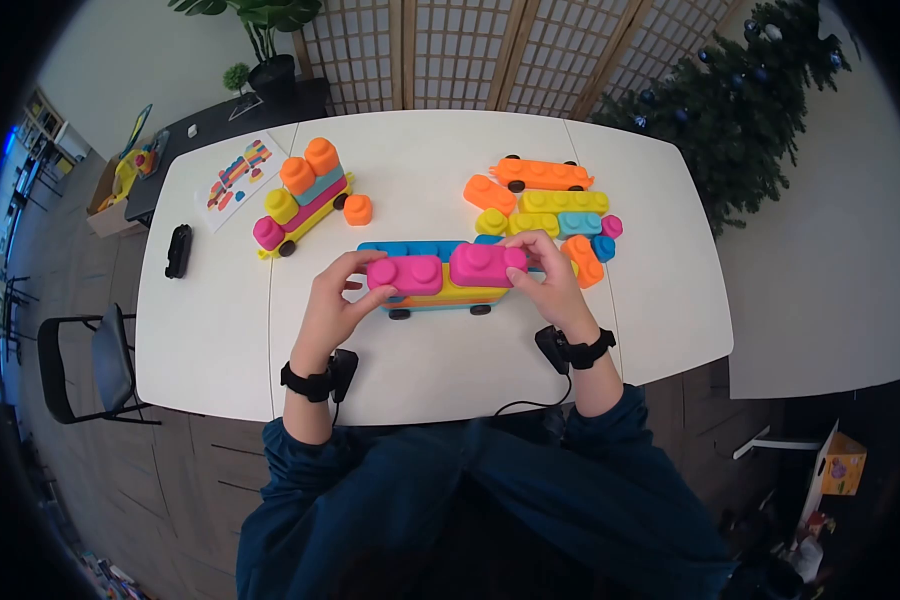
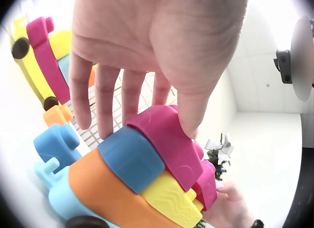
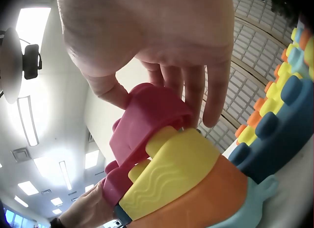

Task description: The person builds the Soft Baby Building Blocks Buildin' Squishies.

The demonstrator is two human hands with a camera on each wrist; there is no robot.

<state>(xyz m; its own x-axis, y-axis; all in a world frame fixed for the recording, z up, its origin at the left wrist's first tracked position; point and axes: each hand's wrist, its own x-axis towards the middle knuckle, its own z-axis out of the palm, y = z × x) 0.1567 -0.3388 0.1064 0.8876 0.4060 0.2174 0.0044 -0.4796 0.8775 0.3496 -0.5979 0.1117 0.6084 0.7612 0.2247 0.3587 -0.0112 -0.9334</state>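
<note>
At the middle of the table, the left hand (image 1: 330,305) holds a pink block (image 1: 405,285) between thumb and fingers; in the left wrist view this block (image 2: 169,147) rests over a blue block (image 2: 132,159). The right hand (image 1: 555,290) grips a second pink block (image 1: 482,268) beside it. Seen by the right wrist camera, that block (image 3: 149,121) sits tilted above a yellow block (image 3: 171,174), whose studs show under it. An orange layer (image 3: 201,196) and a light-blue wheeled base (image 2: 64,196) lie below. The palm hides part of the left fingers in the head view.
Behind the stack lies a long blue piece (image 1: 410,248). A built vehicle (image 1: 315,205), a loose orange block (image 1: 358,210) and a picture sheet (image 1: 238,180) are at left. Loose blocks and an orange wheeled base (image 1: 545,175) sit at right. A black object (image 1: 178,251) lies far left.
</note>
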